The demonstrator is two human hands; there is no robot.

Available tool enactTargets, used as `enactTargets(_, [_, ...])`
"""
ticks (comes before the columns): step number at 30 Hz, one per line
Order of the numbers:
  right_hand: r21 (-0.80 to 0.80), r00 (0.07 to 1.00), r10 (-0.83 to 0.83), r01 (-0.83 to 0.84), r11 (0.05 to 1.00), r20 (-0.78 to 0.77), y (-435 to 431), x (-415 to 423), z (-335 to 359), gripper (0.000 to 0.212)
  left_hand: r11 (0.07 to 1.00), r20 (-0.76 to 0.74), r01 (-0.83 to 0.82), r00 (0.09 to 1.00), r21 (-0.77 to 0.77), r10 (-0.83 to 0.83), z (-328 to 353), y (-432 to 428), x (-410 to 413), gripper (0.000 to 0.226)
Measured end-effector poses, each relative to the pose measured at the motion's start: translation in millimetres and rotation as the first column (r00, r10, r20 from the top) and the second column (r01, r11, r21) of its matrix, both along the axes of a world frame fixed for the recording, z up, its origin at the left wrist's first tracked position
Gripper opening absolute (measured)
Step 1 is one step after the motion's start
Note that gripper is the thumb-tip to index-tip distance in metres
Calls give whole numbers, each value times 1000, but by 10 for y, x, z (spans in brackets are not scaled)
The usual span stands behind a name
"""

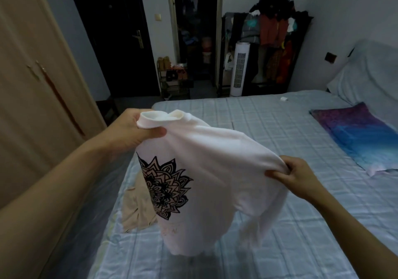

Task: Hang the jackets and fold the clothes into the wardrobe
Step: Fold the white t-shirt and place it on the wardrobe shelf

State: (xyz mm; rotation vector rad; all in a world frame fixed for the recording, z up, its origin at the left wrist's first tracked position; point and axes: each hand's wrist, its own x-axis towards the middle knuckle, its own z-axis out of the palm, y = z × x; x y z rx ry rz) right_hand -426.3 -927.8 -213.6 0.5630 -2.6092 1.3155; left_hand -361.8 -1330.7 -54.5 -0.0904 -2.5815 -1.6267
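- Holds a white top [215, 160] up in the air above the bed [280, 225], spread between both hands.
- With the left hand [137, 132], grips the collar end: fingers curled behind the bunched neckband, thumb pressed across the front of the cloth.
- Reaches in with the left forearm from the lower left, carrying that hand higher than the other.
- With the right hand [295, 177], pinches a fold at the shoulder between thumb and curled fingers, knuckles turned upward, forearm rising from the lower right corner.
- Stretches the cloth in a slope from upper left down to the right, leaving the body and one sleeve hanging loose below (hem blurred, close to the sheet; cannot tell whether touching).
- Shows a black mandala print [165, 188] on the hanging front, below the left hand.
- Behind the top, at the bed's left edge: a crumpled beige garment [135, 212].
- Further right on the checked sheet: a purple-and-blue cloth [357, 136] lying flat, well apart from the top.
- At the left, beside the bed: closed wardrobe doors [32, 85].
- Against the far wall: a loaded clothes rack [273, 42], with a white tower fan [240, 70] just in front.
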Motion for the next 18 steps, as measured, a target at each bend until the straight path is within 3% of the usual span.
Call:
enactTargets(4, [-14,998,-60,60,998,18,-126,-300,-143,18,995,57,-88,995,49,85,-81,-93,-400,23])
enactTargets(9, [-62,987,-144,149,987,69,-427,-933,-253,24,981,33,-195,980,-24,195,-312,-214,-1088,22])
enactTargets(13, [-115,956,-291,294,949,36,-681,-1519,-224,31,967,-44,-255,966,18,256,-392,-264,-1655,31])
enactTargets(18, [-162,924,-365,345,925,-113,-720,-2142,186,24,963,-205,-227,945,146,254,-171,-278,-2056,30])
